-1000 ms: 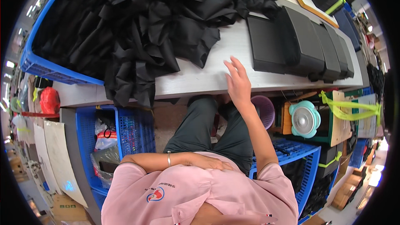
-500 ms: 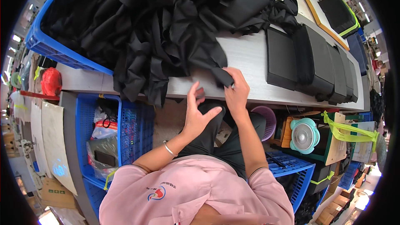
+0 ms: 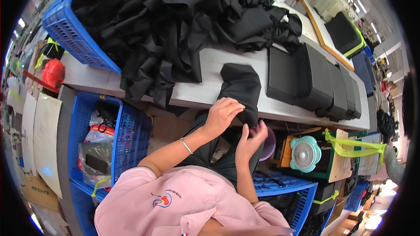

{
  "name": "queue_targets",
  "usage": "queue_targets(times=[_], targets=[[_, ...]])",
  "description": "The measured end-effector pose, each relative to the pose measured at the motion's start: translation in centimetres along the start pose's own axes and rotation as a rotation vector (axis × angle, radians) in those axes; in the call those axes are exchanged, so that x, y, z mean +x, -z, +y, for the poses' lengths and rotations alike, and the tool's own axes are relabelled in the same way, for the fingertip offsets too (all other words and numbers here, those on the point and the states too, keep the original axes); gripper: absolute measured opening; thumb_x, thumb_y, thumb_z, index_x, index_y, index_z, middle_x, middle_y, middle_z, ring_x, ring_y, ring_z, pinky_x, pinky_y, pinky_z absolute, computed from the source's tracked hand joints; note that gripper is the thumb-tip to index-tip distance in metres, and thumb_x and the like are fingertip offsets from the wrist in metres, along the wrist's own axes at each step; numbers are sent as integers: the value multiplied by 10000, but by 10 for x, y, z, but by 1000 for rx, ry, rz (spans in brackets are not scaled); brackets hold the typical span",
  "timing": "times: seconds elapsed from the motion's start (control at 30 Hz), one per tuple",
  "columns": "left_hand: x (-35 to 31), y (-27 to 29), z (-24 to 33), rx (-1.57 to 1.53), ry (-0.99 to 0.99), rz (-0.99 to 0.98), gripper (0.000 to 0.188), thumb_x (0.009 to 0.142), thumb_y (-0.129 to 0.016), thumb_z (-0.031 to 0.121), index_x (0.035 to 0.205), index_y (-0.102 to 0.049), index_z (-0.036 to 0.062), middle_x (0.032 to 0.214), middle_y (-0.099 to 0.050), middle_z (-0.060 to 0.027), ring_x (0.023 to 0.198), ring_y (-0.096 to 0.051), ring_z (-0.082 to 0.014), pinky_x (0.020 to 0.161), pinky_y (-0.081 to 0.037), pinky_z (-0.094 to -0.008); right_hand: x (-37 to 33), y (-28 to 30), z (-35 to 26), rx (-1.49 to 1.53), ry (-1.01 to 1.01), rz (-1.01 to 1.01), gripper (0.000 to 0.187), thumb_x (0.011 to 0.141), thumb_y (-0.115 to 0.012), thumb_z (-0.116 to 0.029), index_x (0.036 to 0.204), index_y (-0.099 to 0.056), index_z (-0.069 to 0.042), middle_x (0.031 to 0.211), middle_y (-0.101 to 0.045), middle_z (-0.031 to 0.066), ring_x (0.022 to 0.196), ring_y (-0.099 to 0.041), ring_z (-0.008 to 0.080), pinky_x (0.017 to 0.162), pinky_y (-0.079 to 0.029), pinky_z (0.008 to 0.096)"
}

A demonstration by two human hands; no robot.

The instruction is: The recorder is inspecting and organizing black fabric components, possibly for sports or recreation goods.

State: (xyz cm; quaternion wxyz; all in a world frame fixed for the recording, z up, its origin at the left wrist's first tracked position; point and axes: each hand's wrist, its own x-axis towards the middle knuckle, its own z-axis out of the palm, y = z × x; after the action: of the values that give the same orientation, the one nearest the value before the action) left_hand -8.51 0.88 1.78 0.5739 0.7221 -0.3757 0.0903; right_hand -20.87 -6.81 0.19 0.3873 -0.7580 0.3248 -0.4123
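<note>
"Head view, first item?"
"Black cloth piece point(image 3: 241, 85), lying over the near edge of the white table point(image 3: 211, 72), beside heaped cloth point(image 3: 166, 35). Left hand point(image 3: 223, 113): fingertips pinching its side. Right hand point(image 3: 253, 137): at its lower end; grip, cannot tell."
"Step?"
"Apparently positioning one piece."
"Next move?"
"Probably calls for careful fingertip control."

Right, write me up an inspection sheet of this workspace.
Surface: pale table, partly covered.
Job's things: black cloth piece overhanging the near edge; black cloth pile to its left; black box-shaped pieces in a row at right.
Clutter: blue crate at the table's left.
Hands: left hand at the piece's left edge, right hand at its lower end; grips unclear.
Cables: none clearly visible.
Surroundings: turquoise fan, purple basket, red bag.
</note>
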Motion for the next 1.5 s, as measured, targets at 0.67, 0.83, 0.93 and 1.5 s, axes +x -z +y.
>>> queue_targets(times=[0.67,0.83,0.93,1.5], targets=[[-84,20,94,-254,-96,-412,340,964,-615,328,1192,-633,77,1204,-603,-123,1123,-573,-271,962,-440,-376,12,24,9,-444,515,-443,167,862,-666,-7,1020,-613,-9,1029,-622,129,931,-625,254,828,-521,350],[-33,40,69,-309,159,-395,701,998,-511,475,1540,-314,77,1507,-403,-202,1398,-387,-344,1173,-243,-446,19,22,12,-397,489,-427,172,870,-660,-14,1035,-610,-15,1037,-619,114,943,-618,234,838,-515,337],[-28,43,72,-468,233,-392,663,997,-527,423,1538,-329,94,1503,-405,-191,1370,-410,-332,1162,-277,-407,23,21,13,-349,463,-423,176,875,-656,-19,1044,-608,-19,1043,-618,105,951,-614,223,844,-512,329],[-49,4,27,-879,578,-426,145,986,-586,93,1058,-668,-2,917,-639,30,889,-548,-43,810,-467,-231,66,-35,28,698,-265,-287,196,903,-633,-43,1096,-599,-40,1071,-608,53,992,-590,157,878,-493,283]])
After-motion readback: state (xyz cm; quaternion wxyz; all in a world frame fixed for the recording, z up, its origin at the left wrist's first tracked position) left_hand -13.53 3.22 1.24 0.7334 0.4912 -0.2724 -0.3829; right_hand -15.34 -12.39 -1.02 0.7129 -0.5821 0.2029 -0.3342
